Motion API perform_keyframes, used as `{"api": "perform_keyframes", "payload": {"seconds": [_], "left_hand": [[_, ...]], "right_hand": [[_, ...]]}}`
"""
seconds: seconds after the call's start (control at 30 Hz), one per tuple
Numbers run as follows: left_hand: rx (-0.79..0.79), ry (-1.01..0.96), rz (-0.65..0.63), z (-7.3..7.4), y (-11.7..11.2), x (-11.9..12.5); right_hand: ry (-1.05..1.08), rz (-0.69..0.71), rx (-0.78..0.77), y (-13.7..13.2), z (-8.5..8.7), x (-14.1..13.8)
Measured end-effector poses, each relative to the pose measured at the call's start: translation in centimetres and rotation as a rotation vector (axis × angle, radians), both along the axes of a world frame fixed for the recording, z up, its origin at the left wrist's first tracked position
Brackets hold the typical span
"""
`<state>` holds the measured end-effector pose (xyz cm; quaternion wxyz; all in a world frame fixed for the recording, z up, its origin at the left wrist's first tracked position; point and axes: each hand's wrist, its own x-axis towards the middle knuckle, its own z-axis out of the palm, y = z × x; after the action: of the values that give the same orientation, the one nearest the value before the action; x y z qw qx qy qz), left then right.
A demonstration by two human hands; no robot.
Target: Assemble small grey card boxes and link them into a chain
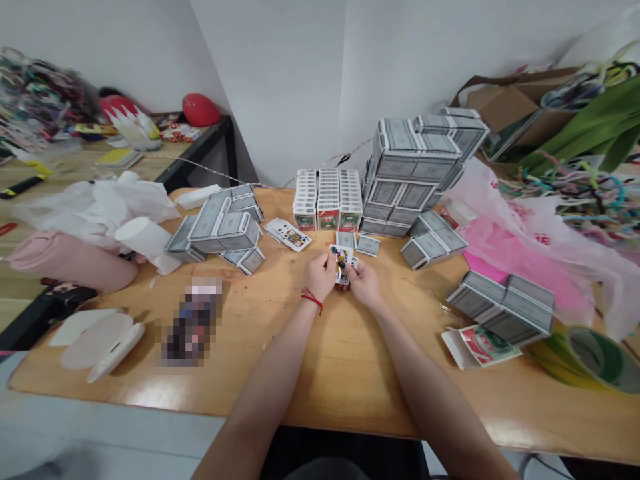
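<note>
My left hand (321,275), with a red string bracelet at the wrist, grips the left edge of some playing cards (343,256). From the other side my right hand (366,283) closes on the same cards, which face up and show a court card. Just beyond them two small piles of cards lie face down, one a grey-backed pile (369,245). Left of these is a loose spread of face-up cards (290,235). Boxed card decks (329,200) stand in three rows behind my hands. How many cards I hold cannot be made out.
A tall stack of grey card bundles (410,180) rises at the back right; another stack (220,227) is at left. Nearer right are card bundles (505,303), an opened card box (490,345) and a tape roll (595,357). A pink tumbler (73,260) lies at left.
</note>
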<state>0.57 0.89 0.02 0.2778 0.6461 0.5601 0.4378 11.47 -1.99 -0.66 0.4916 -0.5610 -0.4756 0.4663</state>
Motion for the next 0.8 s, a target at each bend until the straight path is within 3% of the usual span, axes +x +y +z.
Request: {"api": "perform_keyframes", "payload": {"seconds": [0.2,0.3,0.5,0.8], "left_hand": [[-0.046,-0.114,-0.197,-0.33,-0.21,0.26],[-0.076,-0.175,-0.263,-0.35,-0.34,0.28],[-0.096,-0.223,-0.261,-0.09,-0.27,0.12],[-0.076,-0.093,-0.180,0.60,-0.47,-0.15]], "right_hand": [[0.055,-0.179,0.072,0.33,0.32,0.39],[0.090,-0.185,0.085,0.38,0.62,0.54],[0.080,-0.135,0.063,0.32,0.54,0.50],[0.027,-0.129,0.054,0.23,0.82,0.35]]}}
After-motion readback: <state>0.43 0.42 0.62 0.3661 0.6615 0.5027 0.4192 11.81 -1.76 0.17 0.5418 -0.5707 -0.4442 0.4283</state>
